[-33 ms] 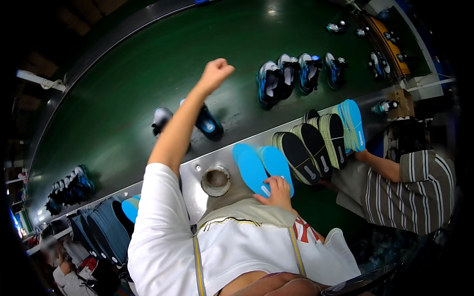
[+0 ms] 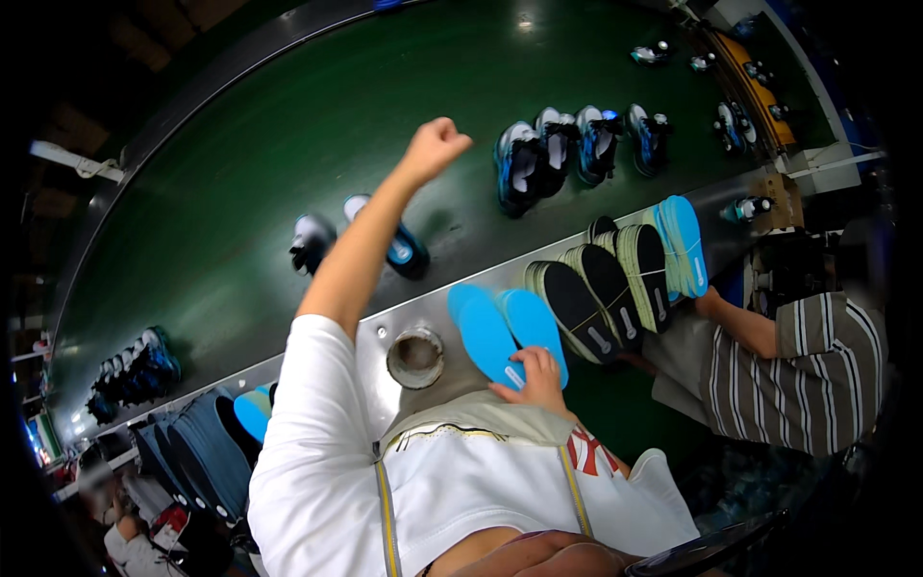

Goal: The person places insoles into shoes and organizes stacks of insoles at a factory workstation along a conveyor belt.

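Observation:
My left arm stretches across the green belt, and its hand [image 2: 437, 151] is closed in a fist with nothing visible in it. Under that forearm stand two blurred shoes, a grey-white one [image 2: 312, 236] and a blue-black one [image 2: 408, 252]. Close to my body, my right hand [image 2: 538, 377] is closed on the near end of blue insoles [image 2: 486, 337], fingers on top. They lie in two overlapping stacks at the metal ledge's edge. Left of them on the ledge is a round, crusted cup [image 2: 416, 357]. My right forearm is mostly hidden by clothing.
Bundled black insoles [image 2: 567, 303] and more blue insoles [image 2: 685, 245] line the ledge to the right, beside a co-worker in a striped shirt [image 2: 798, 375]. Several shoes [image 2: 519, 168] stand farther along the green belt [image 2: 240, 154]; others [image 2: 144, 361] cluster at left, above dark blue insoles [image 2: 207, 452].
My left fist has shifted slightly right over the belt. The shoes beside my forearm sit a little farther left, and more of the blue-black one shows. My right hand stays on the blue insoles.

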`<state>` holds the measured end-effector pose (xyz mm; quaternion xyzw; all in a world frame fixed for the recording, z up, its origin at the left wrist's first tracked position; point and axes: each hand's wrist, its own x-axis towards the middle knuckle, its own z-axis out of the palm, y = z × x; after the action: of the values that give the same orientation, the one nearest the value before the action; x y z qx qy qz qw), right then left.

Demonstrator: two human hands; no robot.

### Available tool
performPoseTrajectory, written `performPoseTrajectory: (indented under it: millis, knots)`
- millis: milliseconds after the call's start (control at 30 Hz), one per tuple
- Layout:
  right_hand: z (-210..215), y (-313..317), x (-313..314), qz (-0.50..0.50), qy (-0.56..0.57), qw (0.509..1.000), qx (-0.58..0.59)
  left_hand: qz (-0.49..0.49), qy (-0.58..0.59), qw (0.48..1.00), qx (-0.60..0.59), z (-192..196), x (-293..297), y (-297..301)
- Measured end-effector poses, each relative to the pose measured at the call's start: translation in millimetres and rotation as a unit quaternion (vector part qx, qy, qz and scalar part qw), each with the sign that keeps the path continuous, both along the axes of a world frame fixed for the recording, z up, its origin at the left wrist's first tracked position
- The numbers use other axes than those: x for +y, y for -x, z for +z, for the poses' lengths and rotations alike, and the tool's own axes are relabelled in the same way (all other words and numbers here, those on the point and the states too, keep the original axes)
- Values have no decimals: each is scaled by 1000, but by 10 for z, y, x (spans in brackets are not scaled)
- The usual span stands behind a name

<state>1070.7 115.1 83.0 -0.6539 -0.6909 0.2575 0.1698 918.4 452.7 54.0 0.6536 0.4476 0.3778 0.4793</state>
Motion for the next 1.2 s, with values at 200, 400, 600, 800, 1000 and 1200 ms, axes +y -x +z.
performPoseTrajectory:
  millis: [200,400,600,800,1000,1200]
  knots:
    - [194,-167,104,-40,99,984,145,-104,-89,939,316,-259,-33,-968]
    - [117,-334,219,8,21,984,176,-99,-66,950,289,-327,131,-930]
    - [130,-420,870,-51,-109,983,138,14,-51,965,256,-283,-37,-177]
    - [73,39,1816,76,-243,965,68,117,8,962,245,-325,-502,413]
    - [-276,276,2090,202,-223,952,-64,98,90,975,179,-450,-556,533]
    - [-683,468,2268,170,-104,969,-148,63,116,983,127,-518,-571,580]
